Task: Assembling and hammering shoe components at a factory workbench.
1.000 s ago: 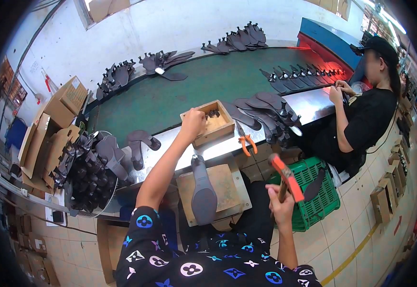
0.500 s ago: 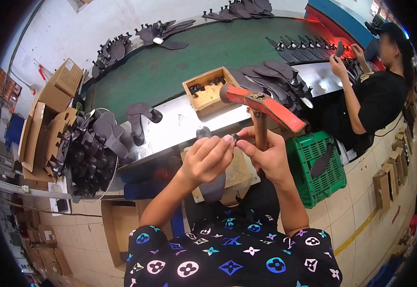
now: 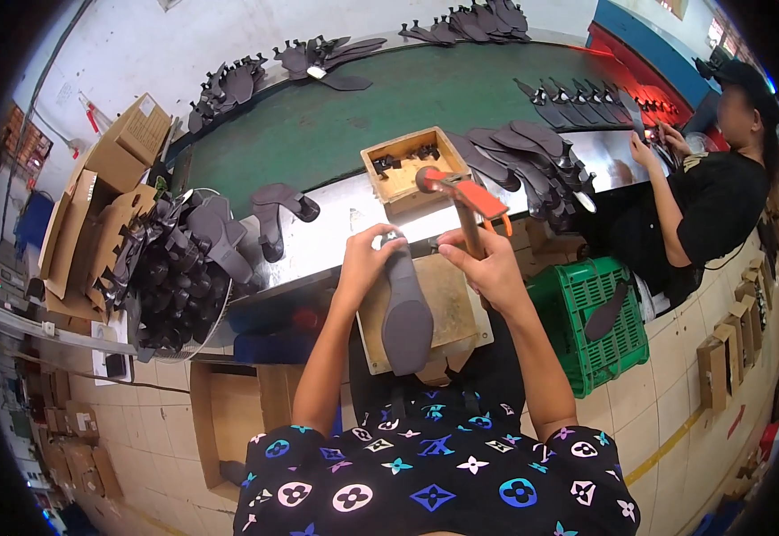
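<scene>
My left hand [image 3: 368,266] is closed on the far, narrow heel end of a dark grey shoe sole [image 3: 409,326]. The sole lies lengthwise on a light wooden board [image 3: 461,313] in front of me, its broad end toward my body. Beside it, my right hand [image 3: 491,268] is wrapped around the wooden handle of a hammer [image 3: 477,198], whose worn red head stands up above the fist. A small dark piece [image 3: 435,242] shows at the right thumb and fingertip; its kind is too small to make out.
A wooden box [image 3: 412,189] of small black parts stands on the metal edge of the green bench [image 3: 318,134]. Heeled soles [image 3: 179,259] are heaped at left, near cardboard boxes [image 3: 130,138]. A green crate [image 3: 599,330] sits at right, near a seated co-worker [image 3: 720,179].
My hands, close together before, have parted. The left has moved onto the sole's heel end, and the right has turned the hammer head. The co-worker's hands have lowered slightly.
</scene>
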Demonstrator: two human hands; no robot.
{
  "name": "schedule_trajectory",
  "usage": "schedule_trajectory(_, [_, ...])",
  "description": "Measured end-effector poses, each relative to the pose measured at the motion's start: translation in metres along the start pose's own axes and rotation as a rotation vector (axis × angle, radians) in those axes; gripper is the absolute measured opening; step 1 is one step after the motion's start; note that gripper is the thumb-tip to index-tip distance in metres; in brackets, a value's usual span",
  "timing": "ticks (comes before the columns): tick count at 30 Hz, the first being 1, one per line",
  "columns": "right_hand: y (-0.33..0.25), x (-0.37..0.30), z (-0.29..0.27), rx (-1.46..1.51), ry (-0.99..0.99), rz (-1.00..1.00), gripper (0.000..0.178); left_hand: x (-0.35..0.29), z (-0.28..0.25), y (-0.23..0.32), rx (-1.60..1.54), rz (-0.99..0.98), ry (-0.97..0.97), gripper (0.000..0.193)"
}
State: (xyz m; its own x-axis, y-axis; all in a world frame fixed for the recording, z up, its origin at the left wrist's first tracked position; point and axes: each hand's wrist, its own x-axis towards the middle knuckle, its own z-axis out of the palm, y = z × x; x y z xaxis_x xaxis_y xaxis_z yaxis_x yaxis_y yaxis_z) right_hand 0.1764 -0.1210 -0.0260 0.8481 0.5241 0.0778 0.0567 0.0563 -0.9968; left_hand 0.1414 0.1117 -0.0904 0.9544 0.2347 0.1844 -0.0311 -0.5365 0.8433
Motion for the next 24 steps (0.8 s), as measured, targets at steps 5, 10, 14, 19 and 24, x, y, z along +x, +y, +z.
schedule_trajectory(5, [0.025,0.006,0.013,-0.133,-0.066,-0.092,0.024,-0.04,0.01,0.014,-0.184,0.036,-0.022,0.026])
schedule_trajectory(10, [0.052,0.003,0.024,-0.162,-0.095,-0.12,0.025,-0.06,0.021,0.009,-0.148,0.068,0.002,0.029])
schedule_trajectory(14, [0.04,-0.002,0.027,-0.381,-0.134,-0.274,0.022,-0.06,0.015,0.018,-0.197,0.028,-0.009,0.028])
schedule_trajectory(19, [0.033,-0.005,0.033,-0.353,-0.091,-0.293,0.021,-0.061,0.011,0.019,-0.196,0.019,-0.055,0.028])
schedule_trajectory(24, [0.04,-0.003,0.029,-0.48,-0.117,-0.392,0.025,-0.06,0.008,0.02,-0.232,0.041,-0.076,0.027])
